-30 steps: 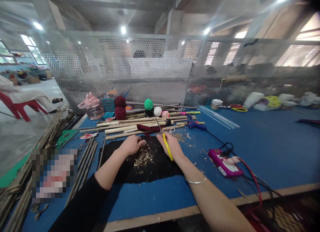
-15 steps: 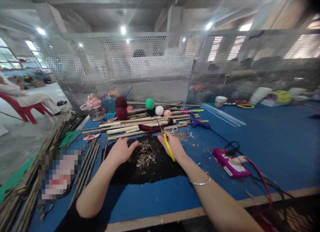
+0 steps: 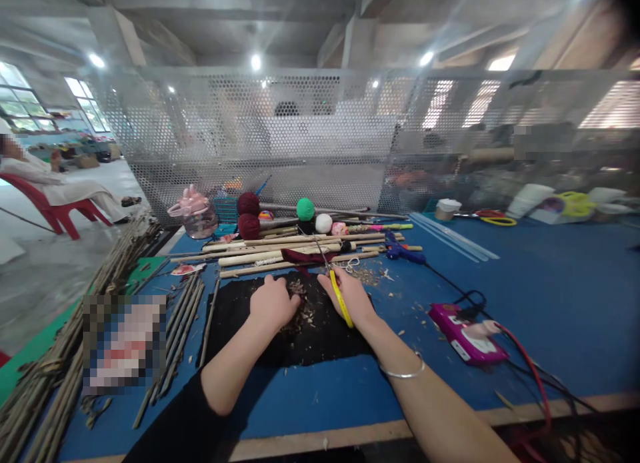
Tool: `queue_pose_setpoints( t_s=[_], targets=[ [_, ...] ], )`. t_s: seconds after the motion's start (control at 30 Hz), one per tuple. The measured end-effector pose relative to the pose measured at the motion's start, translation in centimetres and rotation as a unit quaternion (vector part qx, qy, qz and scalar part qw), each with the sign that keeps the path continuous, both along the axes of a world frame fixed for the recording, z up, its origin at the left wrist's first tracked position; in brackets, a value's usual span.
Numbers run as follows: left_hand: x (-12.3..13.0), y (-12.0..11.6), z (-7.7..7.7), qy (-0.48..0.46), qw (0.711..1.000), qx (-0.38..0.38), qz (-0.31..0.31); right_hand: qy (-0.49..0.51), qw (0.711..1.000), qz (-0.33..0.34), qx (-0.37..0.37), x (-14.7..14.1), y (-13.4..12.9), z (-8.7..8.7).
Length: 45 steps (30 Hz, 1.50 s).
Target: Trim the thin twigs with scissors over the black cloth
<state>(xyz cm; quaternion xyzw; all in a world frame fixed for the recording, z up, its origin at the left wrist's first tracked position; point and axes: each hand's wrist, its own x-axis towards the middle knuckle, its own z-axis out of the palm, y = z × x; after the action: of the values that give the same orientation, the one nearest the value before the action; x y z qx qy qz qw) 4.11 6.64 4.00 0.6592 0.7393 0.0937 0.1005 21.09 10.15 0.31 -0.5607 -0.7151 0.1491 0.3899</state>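
A black cloth [image 3: 235,330] lies on the blue table, with brown plant scraps [image 3: 306,310] scattered over its middle. My left hand [image 3: 274,304] is over the scraps from the left, its fingers curled down and closed; whatever they grip is hidden under the hand. At the cloth's right side, my right hand [image 3: 351,296] holds yellow-handled scissors [image 3: 340,299], their blades pointing away over the dark red fabric strip [image 3: 305,257].
Pale sticks [image 3: 250,258] and yarn balls [image 3: 305,209] lie behind the cloth. Twig bundles [image 3: 65,356] stretch along the left. A blue glue gun [image 3: 400,250] and a magenta power strip [image 3: 467,340] with cords are on the right. A person sits far left.
My left hand has moved right onto the scraps, and its fingers have closed. The scrap pile looks smaller and more covered. My right hand still holds the scissors.
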Motion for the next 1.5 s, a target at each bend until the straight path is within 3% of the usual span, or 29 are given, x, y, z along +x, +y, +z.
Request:
queue_pose_setpoints(
  t_s=[0.2, 0.3, 0.43, 0.53, 0.67, 0.77, 0.93, 1.0, 1.17, 1.33, 1.5],
  targets=[
    [-2.7, -0.7, -0.9, -0.097, 0.987, 0.087, -0.089, -0.007, 1.000, -0.001, -0.003, -0.1, 0.0, -0.2],
    [-3.6, -0.9, -1.6, -0.165, 0.978, 0.111, -0.065, -0.012, 1.000, 0.004, -0.012, 0.0, -0.1, -0.2],
    [-3.6, -1.1, -2.2, -0.153, 0.982, 0.099, -0.049, -0.023, 1.000, 0.002, -0.020, 0.0, -0.2, -0.2],
    [-3.4, -1.3, -1.6, -0.146, 0.981, 0.092, -0.093, -0.032, 0.999, -0.001, -0.027, 0.0, -0.3, 0.0],
    [-4.0, -1.5, 0.4, -0.172, 0.969, 0.064, -0.167, -0.041, 0.999, 0.002, -0.035, 0.0, -0.4, 0.3],
    [-4.8, -1.5, 1.5, -0.134, 0.969, 0.088, -0.190, -0.048, 0.998, 0.008, -0.042, 0.1, -0.5, 0.5],
    [-4.8, -1.7, 1.3, -0.006, 0.993, 0.112, -0.031, -0.059, 0.997, 0.007, -0.056, 0.0, -0.6, 0.4],
    [-3.8, -1.8, 0.9, 0.009, 0.995, 0.095, -0.014, -0.068, 0.996, 0.007, -0.063, 0.0, -0.6, 0.4],
    [-1.0, -1.6, -0.2, 0.020, 0.993, 0.091, -0.070, -0.084, 0.993, 0.008, -0.076, 0.0, -0.6, 0.4],
    [-0.4, -1.8, -1.0, 0.069, 0.981, 0.071, -0.165, -0.108, 0.992, 0.006, -0.058, 0.0, -0.6, 0.3],
    [0.0, -2.7, -1.3, 0.079, 0.977, 0.091, -0.174, -0.120, 0.992, 0.012, -0.032, -0.1, -0.7, 0.3]
  ],
)
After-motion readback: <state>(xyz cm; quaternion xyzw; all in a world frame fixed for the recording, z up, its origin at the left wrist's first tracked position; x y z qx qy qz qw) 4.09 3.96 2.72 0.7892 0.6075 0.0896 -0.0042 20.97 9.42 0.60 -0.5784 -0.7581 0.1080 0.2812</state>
